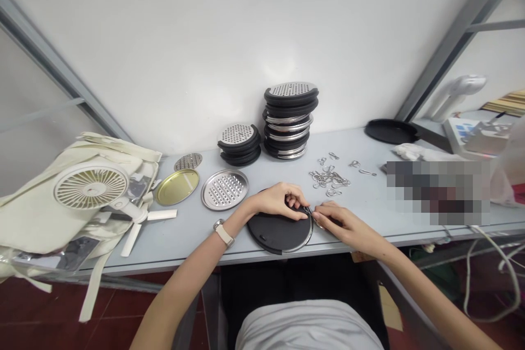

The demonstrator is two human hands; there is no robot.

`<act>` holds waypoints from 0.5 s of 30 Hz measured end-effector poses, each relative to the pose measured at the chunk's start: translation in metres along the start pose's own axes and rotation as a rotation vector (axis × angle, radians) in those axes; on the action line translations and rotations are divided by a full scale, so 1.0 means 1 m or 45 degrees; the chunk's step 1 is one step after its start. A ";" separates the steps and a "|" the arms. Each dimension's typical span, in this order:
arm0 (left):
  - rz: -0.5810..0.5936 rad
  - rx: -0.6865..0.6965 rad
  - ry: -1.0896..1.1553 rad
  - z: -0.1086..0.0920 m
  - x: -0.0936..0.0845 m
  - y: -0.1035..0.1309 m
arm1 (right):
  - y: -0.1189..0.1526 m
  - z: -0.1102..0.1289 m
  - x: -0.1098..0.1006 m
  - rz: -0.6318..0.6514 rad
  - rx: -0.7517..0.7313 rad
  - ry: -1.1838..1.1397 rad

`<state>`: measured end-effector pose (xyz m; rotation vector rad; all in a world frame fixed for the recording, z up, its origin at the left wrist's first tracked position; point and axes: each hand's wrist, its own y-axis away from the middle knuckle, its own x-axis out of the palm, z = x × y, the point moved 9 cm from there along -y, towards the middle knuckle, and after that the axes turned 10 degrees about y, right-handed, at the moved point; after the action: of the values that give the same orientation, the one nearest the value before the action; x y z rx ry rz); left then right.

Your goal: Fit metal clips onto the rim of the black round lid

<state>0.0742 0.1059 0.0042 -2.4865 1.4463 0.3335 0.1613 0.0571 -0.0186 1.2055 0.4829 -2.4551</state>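
Observation:
A round black disc [276,232] with a shiny metal rim lies at the table's front edge, apparently a round grater turned face down. Over its upper right side, my left hand [283,200] is closed, thumb and fingertips pinching at the rim. My right hand [340,224] is closed beside that same spot, with a small metal wire clip [317,221] partly showing at its fingertips. Fingers hide where clip and disc meet. Behind the right hand lies a loose pile of similar wire clips [328,176].
Round graters stand in a tall stack [290,134] and a shorter stack [239,147]. Left are a loose grater plate [225,190], a gold-coloured lid [177,186], a perforated disc [188,162] and a white fan [92,186] on a cream bag. A black tray [391,131] sits back right.

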 end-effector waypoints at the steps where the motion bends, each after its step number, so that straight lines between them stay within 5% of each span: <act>1: 0.004 0.006 -0.004 0.000 0.000 0.000 | 0.000 0.000 0.000 0.001 0.001 0.000; 15: 0.015 0.043 -0.096 -0.007 0.001 0.000 | 0.002 0.004 0.004 -0.100 0.042 0.138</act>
<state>0.0750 0.1023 0.0101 -2.4129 1.4251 0.3973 0.1575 0.0532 -0.0199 1.3632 0.5313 -2.4811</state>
